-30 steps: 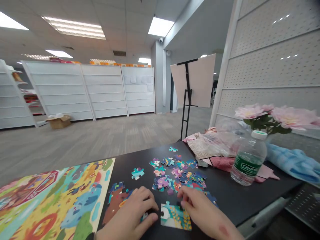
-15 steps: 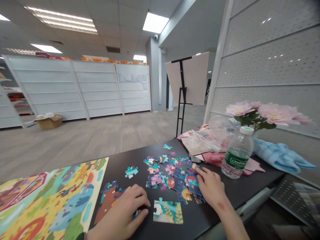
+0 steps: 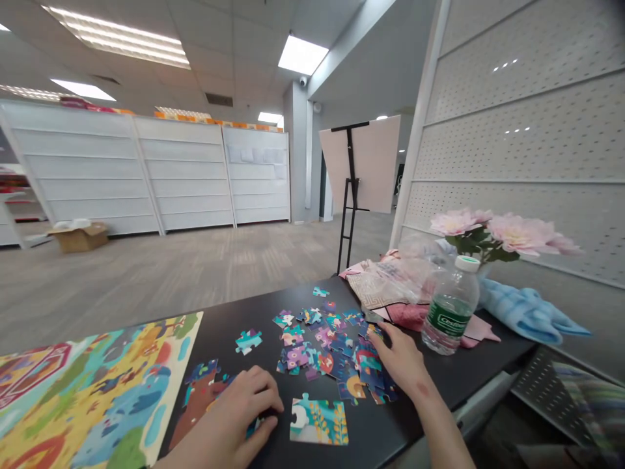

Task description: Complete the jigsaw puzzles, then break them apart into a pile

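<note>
My left hand (image 3: 244, 407) rests on the black table (image 3: 459, 381) with fingers curled over a joined cluster of puzzle pieces (image 3: 200, 397) beside the colourful reference picture (image 3: 92, 397). A small joined block of pieces (image 3: 319, 422) lies just right of that hand. My right hand (image 3: 398, 361) lies flat, fingers stretched out, on the right side of a pile of several loose puzzle pieces (image 3: 322, 345). One loose piece (image 3: 248, 340) lies apart, left of the pile.
A water bottle (image 3: 449, 306) with a green label stands right of the pile. Behind it lie pink cloth and plastic wrap (image 3: 390, 286), pink flowers (image 3: 498, 231) and a blue cloth (image 3: 527, 309). An easel (image 3: 359, 176) stands beyond the table's far edge.
My right hand left the small joined block and reached forward to the right side of the loose pile. My left hand stayed on its cluster. The view has panned a little.
</note>
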Demonstrator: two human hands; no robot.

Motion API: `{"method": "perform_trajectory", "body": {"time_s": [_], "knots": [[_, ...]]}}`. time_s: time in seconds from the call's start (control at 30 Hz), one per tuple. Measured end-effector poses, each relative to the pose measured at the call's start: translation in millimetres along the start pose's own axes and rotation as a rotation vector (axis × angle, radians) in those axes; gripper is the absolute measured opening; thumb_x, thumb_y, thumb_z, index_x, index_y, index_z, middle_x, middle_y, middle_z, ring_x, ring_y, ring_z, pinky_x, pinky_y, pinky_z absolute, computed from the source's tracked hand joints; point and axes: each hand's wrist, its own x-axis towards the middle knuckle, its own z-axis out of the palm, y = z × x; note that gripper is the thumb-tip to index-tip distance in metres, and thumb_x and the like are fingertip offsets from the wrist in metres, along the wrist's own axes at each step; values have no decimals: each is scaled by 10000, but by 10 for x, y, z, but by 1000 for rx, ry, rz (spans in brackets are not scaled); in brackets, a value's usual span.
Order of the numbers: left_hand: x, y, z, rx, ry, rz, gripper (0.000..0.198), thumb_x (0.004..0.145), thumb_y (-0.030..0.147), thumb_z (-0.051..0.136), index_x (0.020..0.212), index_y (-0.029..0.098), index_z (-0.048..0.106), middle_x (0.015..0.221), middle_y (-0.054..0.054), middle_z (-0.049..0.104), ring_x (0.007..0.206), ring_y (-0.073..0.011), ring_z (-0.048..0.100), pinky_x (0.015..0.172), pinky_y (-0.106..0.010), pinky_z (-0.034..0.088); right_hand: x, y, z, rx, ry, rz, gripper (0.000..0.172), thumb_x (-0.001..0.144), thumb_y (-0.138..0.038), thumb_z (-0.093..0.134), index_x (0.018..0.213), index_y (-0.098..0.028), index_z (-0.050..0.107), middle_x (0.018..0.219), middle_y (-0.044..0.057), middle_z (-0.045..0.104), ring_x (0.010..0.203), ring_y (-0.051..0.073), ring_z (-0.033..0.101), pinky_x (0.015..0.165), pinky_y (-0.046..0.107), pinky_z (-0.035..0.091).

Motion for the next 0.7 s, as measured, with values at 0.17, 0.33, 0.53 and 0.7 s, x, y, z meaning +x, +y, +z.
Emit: {"method": "perform_trajectory", "body": {"time_s": [0.17,0.33,0.53,0.7], "knots": [[11,4,5,-16,28,9,179,914,125,498,968,247,617,1078,-32,619,1007,-203,562,900,-317,461,24,-155,87,-5,-52,-129,328,871,-478,547,1091,-300,713,1376,41,618,1296,317,515,1009,490,407],[33,-35,-22,-8,43,4,184,894,104,511,966,240,611,1077,-33,616,1021,-204,562,917,-330,454,370,-326,67,4,-54,-255,370,940,-280,400,1167,-226,687,1247,77,692,1189,244,600,992,376,426],[20,-370,-185,5,238,-44,190,916,96,476,937,225,615,1004,-39,620,973,-197,574,874,-314,460,856,-404,20,-67,-200,-347,488,693,-175,642,1176,-178,707,1186,109,720,1135,289,638,979,381,449],[-11,-544,-240,-13,305,-58,177,912,104,483,909,218,618,979,-39,625,959,-198,576,850,-309,460,807,-580,83,-93,-264,-428,464,806,-295,592,1249,-183,673,1291,123,666,1200,273,603,1024,389,423]]}}
